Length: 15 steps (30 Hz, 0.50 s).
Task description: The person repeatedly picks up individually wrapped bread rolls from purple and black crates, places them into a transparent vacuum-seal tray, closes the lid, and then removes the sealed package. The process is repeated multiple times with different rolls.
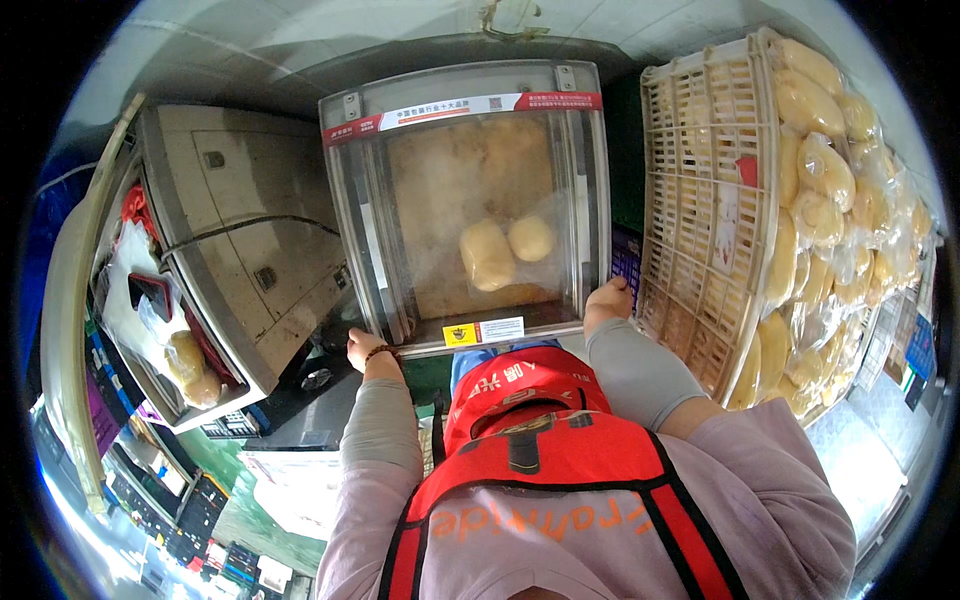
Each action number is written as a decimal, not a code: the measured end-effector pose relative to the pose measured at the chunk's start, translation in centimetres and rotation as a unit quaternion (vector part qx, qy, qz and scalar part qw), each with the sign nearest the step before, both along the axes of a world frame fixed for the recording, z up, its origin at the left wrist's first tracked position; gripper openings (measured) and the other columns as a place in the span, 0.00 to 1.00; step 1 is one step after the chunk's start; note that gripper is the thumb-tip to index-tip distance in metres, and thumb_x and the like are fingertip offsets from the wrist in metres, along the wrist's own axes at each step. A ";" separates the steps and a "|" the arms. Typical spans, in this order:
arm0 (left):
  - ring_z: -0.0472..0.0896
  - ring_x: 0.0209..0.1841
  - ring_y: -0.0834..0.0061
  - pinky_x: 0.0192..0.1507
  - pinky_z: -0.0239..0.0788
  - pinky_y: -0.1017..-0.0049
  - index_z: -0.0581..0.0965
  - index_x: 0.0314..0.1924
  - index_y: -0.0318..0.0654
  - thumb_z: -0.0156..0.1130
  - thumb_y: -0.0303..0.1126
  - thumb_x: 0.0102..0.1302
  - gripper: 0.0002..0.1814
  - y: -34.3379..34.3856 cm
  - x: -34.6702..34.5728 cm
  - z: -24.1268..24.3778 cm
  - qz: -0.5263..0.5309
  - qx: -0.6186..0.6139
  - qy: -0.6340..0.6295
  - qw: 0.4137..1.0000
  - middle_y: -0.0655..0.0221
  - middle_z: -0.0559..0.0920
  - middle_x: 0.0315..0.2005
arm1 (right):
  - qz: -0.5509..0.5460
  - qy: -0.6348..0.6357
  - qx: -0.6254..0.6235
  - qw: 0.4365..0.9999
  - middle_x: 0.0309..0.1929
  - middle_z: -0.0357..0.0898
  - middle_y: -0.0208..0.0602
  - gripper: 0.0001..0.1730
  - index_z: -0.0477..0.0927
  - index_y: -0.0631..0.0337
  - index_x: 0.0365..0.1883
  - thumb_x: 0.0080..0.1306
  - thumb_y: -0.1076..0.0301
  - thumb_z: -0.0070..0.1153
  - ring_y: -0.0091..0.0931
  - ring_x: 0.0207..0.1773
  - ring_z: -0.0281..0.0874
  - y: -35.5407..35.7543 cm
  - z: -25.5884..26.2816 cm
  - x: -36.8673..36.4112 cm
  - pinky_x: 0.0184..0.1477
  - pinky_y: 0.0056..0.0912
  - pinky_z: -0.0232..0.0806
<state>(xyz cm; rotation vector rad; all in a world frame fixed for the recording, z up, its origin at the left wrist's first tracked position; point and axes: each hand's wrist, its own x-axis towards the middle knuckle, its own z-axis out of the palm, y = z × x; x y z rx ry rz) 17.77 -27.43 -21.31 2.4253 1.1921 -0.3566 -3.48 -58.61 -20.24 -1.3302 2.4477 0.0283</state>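
Note:
A vacuum packing machine's clear lid (pixel 472 172) is down in front of me, with a red and white printed strip across its far part. Through it I see two pale yellow, potato-like pieces (pixel 487 255) in what looks like clear film. My left hand (pixel 365 347) is at the lid's near left corner, with a beaded bracelet at the wrist. At the near right corner is my right hand (pixel 609 301). Both hands touch the edge; their fingertips are partly hidden, so how firmly they hold it is unclear.
On the right, a white plastic crate (pixel 705 202) stands beside many bagged yellow pieces (pixel 825 172). To the left is another metal machine (pixel 247 180) with a black cable across it; its tray holds a phone-like object (pixel 150 295) and bagged pieces (pixel 191 367).

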 end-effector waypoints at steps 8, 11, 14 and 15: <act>0.78 0.37 0.52 0.43 0.67 0.60 0.79 0.37 0.29 0.43 0.44 0.59 0.25 -0.1 -0.1 -0.1 0.001 -0.003 -0.005 1.000 0.49 0.80 0.35 | 0.011 0.005 0.041 0.999 0.44 0.74 0.58 0.27 0.75 0.70 0.38 0.64 0.56 0.28 0.50 0.48 0.71 -0.5 -1.8 -1.5 0.49 0.45 0.64; 0.79 0.38 0.54 0.41 0.68 0.62 0.79 0.36 0.29 0.43 0.42 0.61 0.23 -0.5 -0.3 0.7 0.057 -0.076 -0.027 0.995 0.51 0.81 0.35 | 0.040 0.020 0.024 0.999 0.41 0.74 0.61 0.28 0.76 0.70 0.36 0.64 0.55 0.29 0.51 0.47 0.71 -0.4 -2.8 -1.9 0.49 0.49 0.63; 0.80 0.39 0.56 0.43 0.71 0.66 0.79 0.34 0.33 0.40 0.44 0.62 0.23 1.9 -0.4 -1.9 -0.300 0.151 0.121 0.934 0.53 0.81 0.35 | 0.217 0.117 0.140 0.959 0.48 0.73 0.55 0.18 0.72 0.67 0.42 0.64 0.63 0.35 0.45 0.50 0.73 -0.8 -6.0 -5.0 0.49 0.44 0.67; 0.79 0.39 0.55 0.44 0.70 0.64 0.80 0.34 0.34 0.40 0.45 0.62 0.24 2.5 -0.4 -3.0 -0.175 0.119 0.087 0.974 0.53 0.81 0.36 | 0.261 0.162 0.140 0.941 0.49 0.72 0.54 0.16 0.70 0.66 0.45 0.63 0.67 0.37 0.42 0.51 0.73 0.0 -3.2 -2.8 0.49 0.43 0.68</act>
